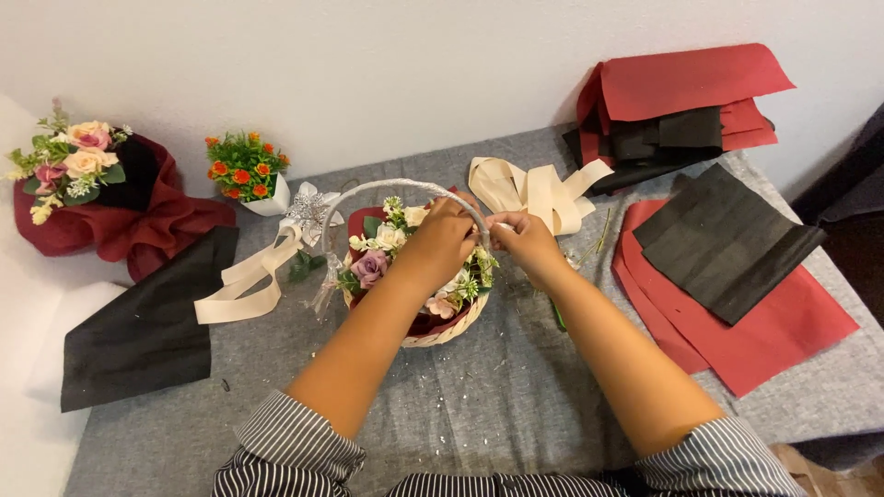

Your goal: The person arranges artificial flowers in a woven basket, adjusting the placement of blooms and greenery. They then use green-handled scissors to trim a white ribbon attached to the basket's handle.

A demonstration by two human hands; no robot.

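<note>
Left grip: the left hand (444, 235) is closed around the right side of the basket handle (368, 188), fingers curled over it.
Right grip: the right hand (527, 237) is pinched shut on the end of a cream ribbon (534, 191), just beside the left hand at the handle.
Basket: a small wicker basket (453, 328) filled with flowers (373, 265) in cream, pink and purple is seen at the middle of the grey counter (497, 396), partly hidden under both forearms.
Ribbon: the cream ribbon is looped on the counter just behind the right hand.
Left side: a second cream ribbon (241, 287) with a silver bow is laid beside the basket; a black wrapping sheet (147, 336) lies nearer.
Far left: a bouquet (87, 189) wrapped in dark red, and a small pot of orange flowers (247, 173), are set by the wall.
Right side: red sheets (773, 331) with a black sheet (723, 239) on top are spread out; more folded red and black sheets (681, 92) are stacked at the far right.
</note>
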